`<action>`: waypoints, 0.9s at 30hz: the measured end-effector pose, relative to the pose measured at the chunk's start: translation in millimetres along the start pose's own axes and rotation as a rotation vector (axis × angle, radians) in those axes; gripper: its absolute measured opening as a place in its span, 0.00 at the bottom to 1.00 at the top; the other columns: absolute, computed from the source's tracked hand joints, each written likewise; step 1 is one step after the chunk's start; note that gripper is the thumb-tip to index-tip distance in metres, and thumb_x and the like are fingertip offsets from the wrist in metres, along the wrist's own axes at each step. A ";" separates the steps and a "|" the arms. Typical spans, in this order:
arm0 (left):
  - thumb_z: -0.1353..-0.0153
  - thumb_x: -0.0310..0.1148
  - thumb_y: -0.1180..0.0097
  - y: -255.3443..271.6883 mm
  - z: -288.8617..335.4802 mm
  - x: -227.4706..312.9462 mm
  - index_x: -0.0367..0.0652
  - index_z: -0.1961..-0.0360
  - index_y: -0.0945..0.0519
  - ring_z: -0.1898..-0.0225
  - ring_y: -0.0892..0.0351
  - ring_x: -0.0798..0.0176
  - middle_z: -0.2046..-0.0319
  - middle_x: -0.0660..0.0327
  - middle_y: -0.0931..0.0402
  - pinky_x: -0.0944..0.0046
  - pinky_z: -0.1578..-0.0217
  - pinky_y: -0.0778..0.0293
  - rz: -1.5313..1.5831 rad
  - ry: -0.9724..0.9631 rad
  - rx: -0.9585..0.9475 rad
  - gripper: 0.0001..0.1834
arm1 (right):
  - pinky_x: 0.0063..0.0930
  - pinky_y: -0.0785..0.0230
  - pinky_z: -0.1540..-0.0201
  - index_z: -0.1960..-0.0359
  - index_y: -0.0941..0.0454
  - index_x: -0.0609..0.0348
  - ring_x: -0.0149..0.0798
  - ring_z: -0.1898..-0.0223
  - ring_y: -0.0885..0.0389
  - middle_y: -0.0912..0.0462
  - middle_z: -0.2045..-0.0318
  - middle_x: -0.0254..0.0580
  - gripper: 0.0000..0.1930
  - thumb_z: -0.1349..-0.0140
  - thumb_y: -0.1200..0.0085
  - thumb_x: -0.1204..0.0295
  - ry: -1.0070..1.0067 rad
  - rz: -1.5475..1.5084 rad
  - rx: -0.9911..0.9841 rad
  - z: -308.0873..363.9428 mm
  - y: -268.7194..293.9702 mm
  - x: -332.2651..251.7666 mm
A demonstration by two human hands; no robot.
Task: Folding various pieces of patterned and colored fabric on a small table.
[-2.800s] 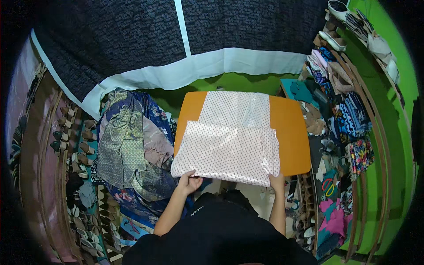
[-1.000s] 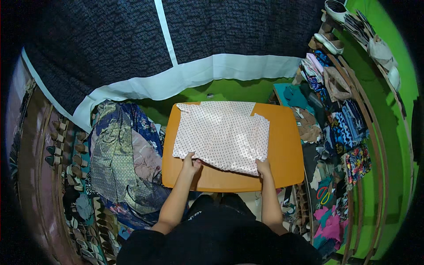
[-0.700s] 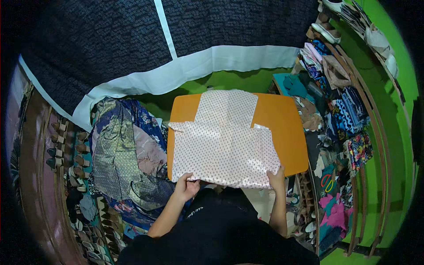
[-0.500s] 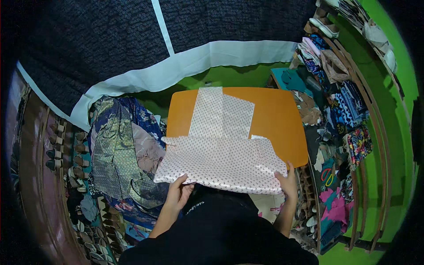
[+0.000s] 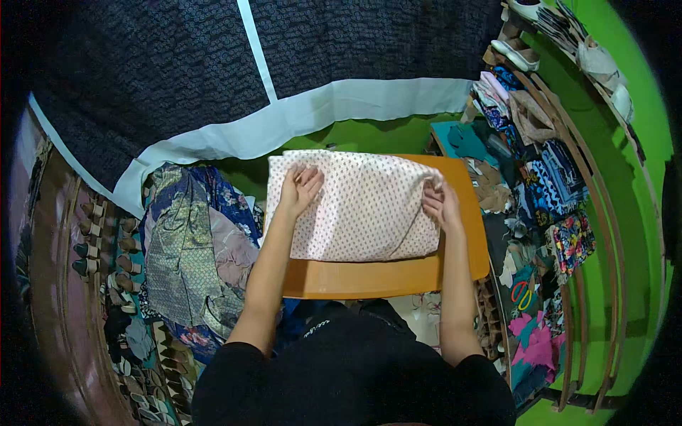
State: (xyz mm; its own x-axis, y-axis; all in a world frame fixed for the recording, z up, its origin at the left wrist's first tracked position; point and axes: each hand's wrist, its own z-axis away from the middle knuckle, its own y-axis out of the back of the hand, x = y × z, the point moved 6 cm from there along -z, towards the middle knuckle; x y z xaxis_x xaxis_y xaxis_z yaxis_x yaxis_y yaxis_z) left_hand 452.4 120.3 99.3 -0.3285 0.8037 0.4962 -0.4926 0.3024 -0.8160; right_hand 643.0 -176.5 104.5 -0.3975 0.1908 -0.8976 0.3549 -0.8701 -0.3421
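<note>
A pale cloth (image 5: 369, 206) with a small dark print lies folded in a wide, wrinkled rectangle on the orange table (image 5: 469, 234). My left hand (image 5: 303, 187) is over the cloth's upper left part, with its fingers apart and slightly bent and nothing held. At the cloth's right edge is my right hand (image 5: 442, 204), its fingers spread and bent toward a raised fold. Whether those fingertips touch the fold is hard to tell.
Left of the table is a heap of patterned fabric (image 5: 185, 248). Shelves at right carry folded cloths (image 5: 558, 174), red and yellow scissors (image 5: 522, 295) and pink scraps (image 5: 536, 344). Shoes (image 5: 89, 248) line the left rack. A dark curtain (image 5: 369, 42) hangs behind.
The cloth has moved away from me onto the table and covers the flat printed pieces seen there before. Both hands have reached forward and no longer grip its near edge.
</note>
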 end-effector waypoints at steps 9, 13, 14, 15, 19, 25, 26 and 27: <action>0.54 0.28 0.46 134.4 66.2 -89.9 0.39 0.57 0.41 0.65 0.37 0.65 0.61 0.58 0.40 0.67 0.72 0.31 -0.554 -0.395 0.626 0.23 | 0.42 0.50 0.47 0.48 0.45 0.64 0.55 0.49 0.44 0.41 0.52 0.61 0.35 0.55 0.48 0.57 0.006 1.217 0.196 -18.3 24.0 103.0; 0.51 0.37 0.48 139.4 105.1 -158.9 0.41 0.63 0.35 0.65 0.36 0.66 0.64 0.59 0.38 0.64 0.71 0.32 -0.339 0.272 0.508 0.17 | 0.47 0.50 0.48 0.46 0.47 0.60 0.58 0.49 0.46 0.44 0.50 0.60 0.38 0.57 0.47 0.54 -0.014 1.291 0.326 -21.7 14.9 85.7; 0.51 0.37 0.48 134.9 104.2 -163.5 0.41 0.63 0.35 0.65 0.36 0.66 0.64 0.59 0.38 0.64 0.71 0.32 -0.330 0.267 0.519 0.17 | 0.45 0.48 0.49 0.47 0.49 0.63 0.58 0.49 0.45 0.43 0.50 0.61 0.39 0.58 0.46 0.56 -0.022 1.268 0.295 -30.3 15.6 86.9; 0.51 0.40 0.49 128.0 101.4 -173.6 0.41 0.64 0.33 0.67 0.35 0.65 0.66 0.60 0.36 0.64 0.71 0.32 -0.300 0.273 0.535 0.16 | 0.45 0.48 0.49 0.47 0.49 0.63 0.58 0.49 0.45 0.43 0.50 0.61 0.39 0.58 0.46 0.56 -0.022 1.276 0.280 -41.4 24.6 97.5; 0.50 0.40 0.49 108.0 65.2 -175.5 0.41 0.62 0.32 0.69 0.30 0.65 0.69 0.61 0.31 0.68 0.71 0.31 -0.259 0.269 0.586 0.18 | 0.36 0.41 0.52 0.48 0.48 0.69 0.55 0.55 0.34 0.35 0.55 0.65 0.39 0.61 0.43 0.63 -0.010 1.288 0.061 -62.8 28.4 122.0; 0.51 0.30 0.47 128.5 53.0 -123.4 0.36 0.62 0.32 0.70 0.30 0.65 0.68 0.59 0.29 0.69 0.69 0.33 -0.242 -0.124 0.628 0.16 | 0.28 0.31 0.76 0.66 0.31 0.69 0.38 0.78 0.24 0.23 0.74 0.50 0.21 0.55 0.44 0.63 -1.009 1.139 -0.789 27.1 2.5 155.3; 0.52 0.29 0.47 127.3 56.4 -111.1 0.35 0.64 0.32 0.71 0.30 0.65 0.69 0.59 0.29 0.69 0.70 0.32 -0.304 -0.172 0.627 0.14 | 0.25 0.35 0.84 0.74 0.29 0.68 0.31 0.87 0.29 0.25 0.84 0.46 0.21 0.53 0.45 0.58 -1.113 1.250 -0.913 39.7 -15.9 126.3; 0.53 0.28 0.47 122.0 57.1 -101.1 0.34 0.65 0.32 0.72 0.29 0.65 0.70 0.58 0.29 0.69 0.71 0.32 -0.371 -0.213 0.614 0.13 | 0.25 0.35 0.84 0.74 0.29 0.68 0.31 0.87 0.29 0.25 0.84 0.46 0.21 0.53 0.45 0.58 -1.115 1.247 -0.903 24.2 -9.4 125.1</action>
State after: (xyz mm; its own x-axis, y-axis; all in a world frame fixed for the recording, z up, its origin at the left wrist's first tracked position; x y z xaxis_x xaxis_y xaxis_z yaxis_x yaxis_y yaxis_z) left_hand 379.5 46.6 -33.5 -0.1712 0.5694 0.8041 -0.9422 0.1440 -0.3026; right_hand 569.5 -155.4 2.2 0.2410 -0.9305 -0.2757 0.9580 0.2735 -0.0856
